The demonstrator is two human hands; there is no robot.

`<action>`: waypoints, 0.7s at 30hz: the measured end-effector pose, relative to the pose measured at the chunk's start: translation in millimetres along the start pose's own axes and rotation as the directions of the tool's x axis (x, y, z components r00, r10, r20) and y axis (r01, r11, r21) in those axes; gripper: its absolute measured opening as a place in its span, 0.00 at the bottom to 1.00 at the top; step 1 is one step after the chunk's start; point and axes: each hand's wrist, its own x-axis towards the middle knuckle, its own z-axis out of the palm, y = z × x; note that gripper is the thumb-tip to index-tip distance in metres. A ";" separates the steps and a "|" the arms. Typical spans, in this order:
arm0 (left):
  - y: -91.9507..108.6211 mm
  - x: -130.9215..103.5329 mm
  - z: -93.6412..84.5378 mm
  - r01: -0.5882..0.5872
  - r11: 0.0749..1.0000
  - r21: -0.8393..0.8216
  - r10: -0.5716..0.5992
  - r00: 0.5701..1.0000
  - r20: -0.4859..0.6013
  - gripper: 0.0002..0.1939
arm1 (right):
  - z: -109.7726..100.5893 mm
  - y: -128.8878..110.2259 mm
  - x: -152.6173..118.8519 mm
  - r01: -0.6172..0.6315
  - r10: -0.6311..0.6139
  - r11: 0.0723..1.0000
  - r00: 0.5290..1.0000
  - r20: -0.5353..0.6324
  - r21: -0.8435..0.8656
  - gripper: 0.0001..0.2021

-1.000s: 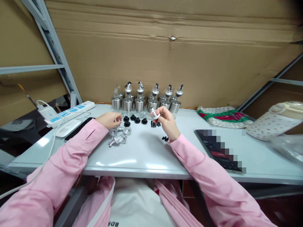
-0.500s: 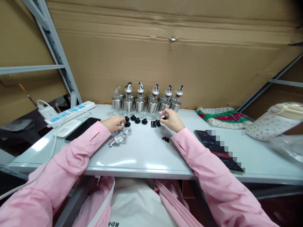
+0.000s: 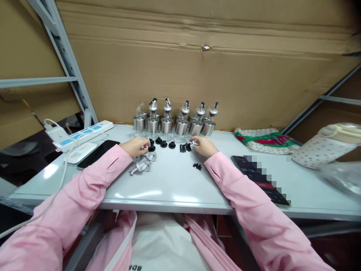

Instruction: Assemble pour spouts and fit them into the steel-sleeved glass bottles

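Note:
My left hand is at the silvery spout parts, beside several black stoppers; its fingers are curled, and what they hold, if anything, is too small to make out. My right hand is closed on a small silvery-white part, just right of the short black strips. Small black pieces lie nearer me, below that hand. Behind both hands stand several glass and steel bottles, some topped with spouts and black levers.
A power strip, a white device and a dark phone lie at the left, with a cable. To the right are another phone, a patterned cloth and a dotted flask.
My right hand has lowered slightly toward the table with the small silvery-white part at its fingertips. My left hand has barely moved.

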 end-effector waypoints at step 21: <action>5.0 -4.5 -2.8 0.001 1.000 -0.006 -0.002 0.998 -0.069 0.10 | 2.2 3.5 -1.0 0.046 -0.046 0.999 0.999 -0.001 0.007 0.09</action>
